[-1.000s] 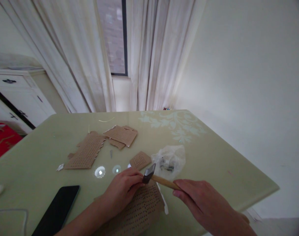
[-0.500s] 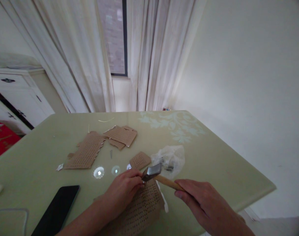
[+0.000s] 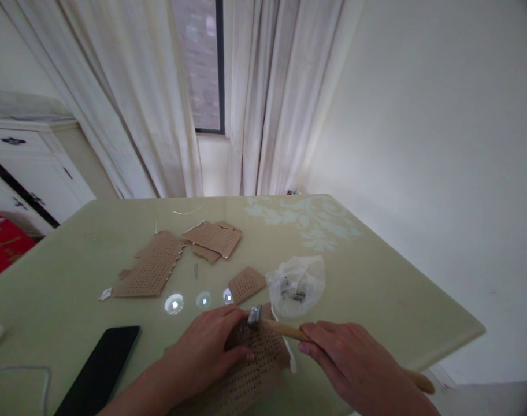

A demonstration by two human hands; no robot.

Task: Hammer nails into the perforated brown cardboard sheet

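By the closed fingers of the right hand (image 3: 350, 359), the hammer (image 3: 286, 329) is held above the tabletop (image 3: 376, 289), its long axis slanted: head pointed leftward beside the left forefinger, butt toward the near-right edge. Perforated cardboard (image 3: 266, 361) is touched by the left hand (image 3: 205, 342); whether anything is pinched cannot be told

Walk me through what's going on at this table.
A person's right hand holds a hammer by its wooden handle, with the head low, right by the left hand's fingertips. The left hand lies on a brown perforated sheet. Whether the head touches the sheet is unclear. Beyond sit a smaller perforated piece and a clear bag of small dark items.
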